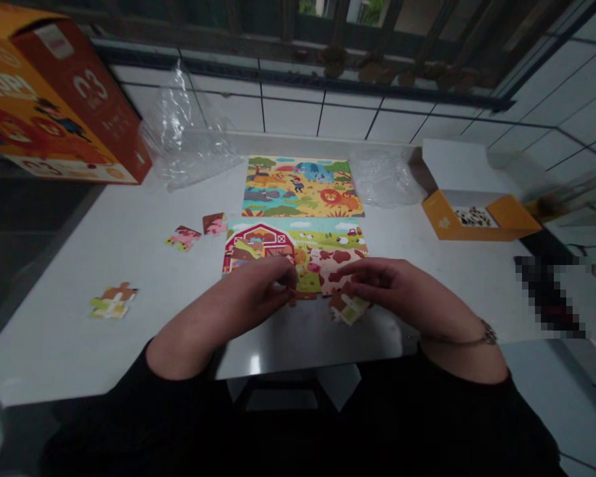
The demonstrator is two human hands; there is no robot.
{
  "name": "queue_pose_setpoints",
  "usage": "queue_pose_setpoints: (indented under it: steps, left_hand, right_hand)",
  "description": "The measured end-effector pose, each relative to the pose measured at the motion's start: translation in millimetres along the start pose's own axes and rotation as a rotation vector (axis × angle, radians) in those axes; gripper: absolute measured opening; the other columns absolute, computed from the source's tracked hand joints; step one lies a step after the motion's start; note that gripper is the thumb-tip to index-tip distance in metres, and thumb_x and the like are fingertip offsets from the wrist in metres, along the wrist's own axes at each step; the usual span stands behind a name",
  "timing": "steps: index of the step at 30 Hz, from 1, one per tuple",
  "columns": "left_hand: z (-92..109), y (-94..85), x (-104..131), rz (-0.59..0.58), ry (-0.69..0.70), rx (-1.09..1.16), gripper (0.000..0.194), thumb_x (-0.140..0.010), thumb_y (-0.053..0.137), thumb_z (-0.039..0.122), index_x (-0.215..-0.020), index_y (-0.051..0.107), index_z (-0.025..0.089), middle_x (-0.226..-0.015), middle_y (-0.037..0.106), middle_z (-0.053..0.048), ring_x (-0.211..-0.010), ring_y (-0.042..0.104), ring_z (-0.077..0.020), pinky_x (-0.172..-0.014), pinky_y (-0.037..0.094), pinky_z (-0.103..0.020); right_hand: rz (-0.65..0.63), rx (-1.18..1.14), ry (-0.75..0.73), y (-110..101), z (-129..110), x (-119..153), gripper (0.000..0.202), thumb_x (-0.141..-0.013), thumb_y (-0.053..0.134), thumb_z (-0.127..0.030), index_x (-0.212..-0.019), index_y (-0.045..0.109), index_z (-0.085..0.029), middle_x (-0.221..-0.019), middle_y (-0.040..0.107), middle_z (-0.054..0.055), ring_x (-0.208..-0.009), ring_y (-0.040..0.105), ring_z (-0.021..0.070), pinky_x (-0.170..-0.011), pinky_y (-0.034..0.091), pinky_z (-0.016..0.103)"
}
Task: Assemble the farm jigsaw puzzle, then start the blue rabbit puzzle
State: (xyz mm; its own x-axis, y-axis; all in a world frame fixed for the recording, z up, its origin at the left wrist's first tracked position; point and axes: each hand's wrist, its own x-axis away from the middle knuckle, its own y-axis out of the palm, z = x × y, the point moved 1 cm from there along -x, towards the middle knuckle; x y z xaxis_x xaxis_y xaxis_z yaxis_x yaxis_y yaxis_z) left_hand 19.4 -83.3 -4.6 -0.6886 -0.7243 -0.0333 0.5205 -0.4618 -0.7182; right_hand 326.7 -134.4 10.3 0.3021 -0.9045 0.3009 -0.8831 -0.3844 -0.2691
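Black sleeves [471, 411] frame the right hand [388, 281], fingers parted, touching a loose piece [349, 310], and left hand [263, 283], curled, grip unclear.

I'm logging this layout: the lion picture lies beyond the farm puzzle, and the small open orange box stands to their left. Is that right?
Only the side is wrong: in the head view, the small open orange box stands right of the lion picture, which does lie beyond the farm puzzle.
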Motion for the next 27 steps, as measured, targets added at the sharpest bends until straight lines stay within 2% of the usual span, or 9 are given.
queue_pose_setpoints:
  steps: [2,4,6,8,12,22,27]
  left_hand:
    - [-3.3,1.3,-3.4,-0.023,0.009,-0.048,0.006,-0.100,0.062,0.022,-0.096,0.065,0.023,-0.095,0.072,-0.002,-0.081,0.064,-0.0185,-0.074,0.048,-0.031]
    - [-5.7,1.9,-6.3,-0.038,0.013,-0.093,0.009,-0.100,0.061,0.020,-0.091,0.064,0.023,-0.092,0.071,-0.003,-0.080,0.063,-0.0186,-0.073,0.047,-0.031]
    - [-6.0,1.6,-8.0,-0.046,0.009,-0.112,0.010,-0.099,0.062,0.020,-0.091,0.065,0.023,-0.092,0.071,-0.003,-0.079,0.063,-0.0188,-0.073,0.046,-0.031]
    - [-4.6,0.8,-8.5,-0.057,0.001,-0.105,0.009,-0.099,0.062,0.020,-0.092,0.067,0.023,-0.092,0.072,-0.003,-0.079,0.063,-0.0190,-0.072,0.046,-0.031]
    - [-1.3,0.1,-9.1,-0.077,0.001,-0.084,0.010,-0.101,0.062,0.023,-0.094,0.069,0.023,-0.096,0.073,-0.004,-0.081,0.065,-0.0202,-0.074,0.047,-0.033]
    - [-9.2,3.4,-8.8,-0.102,0.039,-0.124,0.010,-0.104,0.062,0.023,-0.096,0.067,0.021,-0.097,0.070,-0.004,-0.080,0.060,-0.0190,-0.073,0.044,-0.032]
    - [-14.5,5.2,-8.7,-0.102,0.070,-0.116,0.008,-0.106,0.063,0.023,-0.099,0.067,0.022,-0.099,0.070,-0.003,-0.081,0.059,-0.0182,-0.075,0.044,-0.032]
  right_hand:
    - [0.092,0.031,0.038,-19.0,4.7,7.4,0.035,-0.098,0.078,-0.051,-0.121,0.082,-0.025,-0.120,0.084,0.009,-0.102,0.079,0.0233,-0.084,0.064,0.035]
    - [0.141,0.061,0.072,-34.0,8.9,15.1,0.040,-0.097,0.078,-0.056,-0.118,0.082,-0.022,-0.109,0.085,0.009,-0.090,0.076,0.0209,-0.075,0.061,0.032]
    - [0.135,0.080,0.087,-43.7,12.1,21.9,0.042,-0.095,0.079,-0.058,-0.113,0.081,-0.021,-0.102,0.083,0.008,-0.084,0.074,0.0195,-0.073,0.060,0.031]
    - [0.064,0.085,0.093,-48.7,15.1,26.9,0.042,-0.094,0.079,-0.058,-0.112,0.078,-0.021,-0.101,0.083,0.007,-0.083,0.074,0.0193,-0.074,0.060,0.032]
    - [-0.052,0.078,0.126,-52.7,22.3,29.7,0.036,-0.096,0.078,-0.053,-0.111,0.074,-0.021,-0.099,0.082,0.005,-0.081,0.074,0.0177,-0.072,0.058,0.031]
    - [-0.052,0.083,0.161,-56.2,47.0,15.3,0.030,-0.093,0.080,-0.051,-0.098,0.067,-0.025,-0.087,0.075,0.000,-0.075,0.069,0.0165,-0.068,0.052,0.030]
    - [-0.009,0.230,0.179,-52.9,50.8,13.1,0.026,-0.092,0.079,-0.046,-0.091,0.063,-0.026,-0.078,0.071,-0.002,-0.069,0.064,0.0160,-0.063,0.047,0.029]
